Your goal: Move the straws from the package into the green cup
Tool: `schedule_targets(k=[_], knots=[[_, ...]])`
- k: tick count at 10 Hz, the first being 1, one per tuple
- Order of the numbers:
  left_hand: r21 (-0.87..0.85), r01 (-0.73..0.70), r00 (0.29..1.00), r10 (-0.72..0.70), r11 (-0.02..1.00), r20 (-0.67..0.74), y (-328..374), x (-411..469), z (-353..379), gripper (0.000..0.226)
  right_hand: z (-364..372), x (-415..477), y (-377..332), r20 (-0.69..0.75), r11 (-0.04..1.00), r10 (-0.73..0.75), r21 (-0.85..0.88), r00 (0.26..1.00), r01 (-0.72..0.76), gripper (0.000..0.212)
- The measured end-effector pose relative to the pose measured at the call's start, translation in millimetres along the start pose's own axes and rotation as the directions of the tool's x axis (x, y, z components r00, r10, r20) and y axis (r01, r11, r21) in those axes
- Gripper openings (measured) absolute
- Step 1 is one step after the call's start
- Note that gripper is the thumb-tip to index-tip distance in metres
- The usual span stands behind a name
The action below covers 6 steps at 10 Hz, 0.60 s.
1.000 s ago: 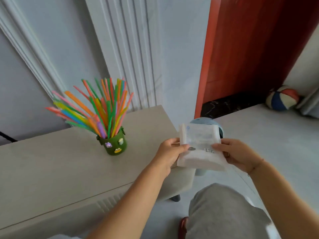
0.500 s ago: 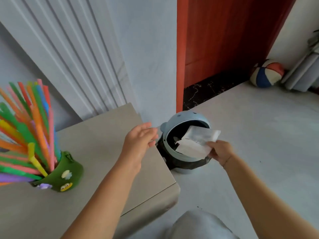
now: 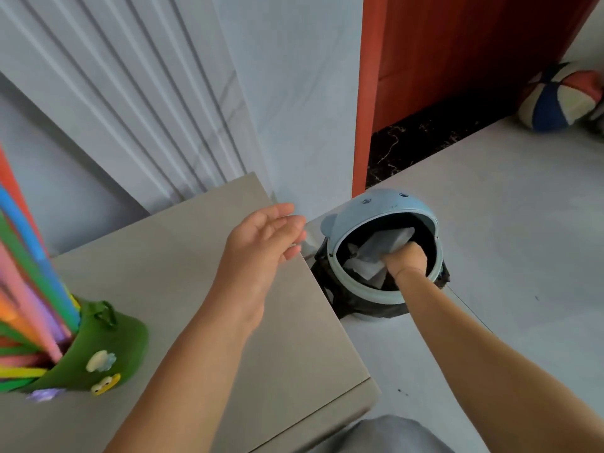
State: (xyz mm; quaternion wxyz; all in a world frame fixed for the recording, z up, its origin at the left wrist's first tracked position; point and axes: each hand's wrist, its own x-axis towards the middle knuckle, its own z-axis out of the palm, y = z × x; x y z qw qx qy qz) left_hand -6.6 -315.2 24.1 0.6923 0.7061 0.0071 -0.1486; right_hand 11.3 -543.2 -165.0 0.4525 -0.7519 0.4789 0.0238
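The green cup (image 3: 98,351) stands at the left edge of the beige table (image 3: 202,289), filled with several coloured straws (image 3: 29,289) that fan out past the frame. The white straw package (image 3: 379,253) is crumpled inside the light blue bin (image 3: 376,210) on the floor right of the table. My right hand (image 3: 407,261) is down inside the bin's mouth, closed on the package. My left hand (image 3: 264,243) hovers over the table's far right corner, fingers apart and holding nothing.
The bin has a black liner (image 3: 359,305) and stands against the table's right edge. Behind it are a white panelled wall (image 3: 163,93) and a red door frame (image 3: 362,109). A multicoloured ball (image 3: 559,96) lies on the floor at the far right. My grey-clad knee (image 3: 392,436) shows at the bottom.
My left hand let go of the package and stayed over the table. My right hand carried the package right and down into the blue bin. The view swung right and closer.
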Motion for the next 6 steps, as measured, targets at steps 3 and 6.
schedule_targets(k=[3, 6], knots=[[0.011, -0.014, 1.0, 0.014, 1.0, -0.002, 8.7, -27.8, -5.0, 0.019, -34.2, -39.9, -1.5, -0.119, 0.992, -0.104, 0.056, 0.988, 0.111, 0.009], [-0.048, -0.123, 0.992, 0.121, 0.991, -0.043, 45.8, -106.1, -36.1, 0.014, -94.8, -145.8, -28.5, -0.096, 0.907, -0.385, 0.147, 0.918, 0.396, 0.013]])
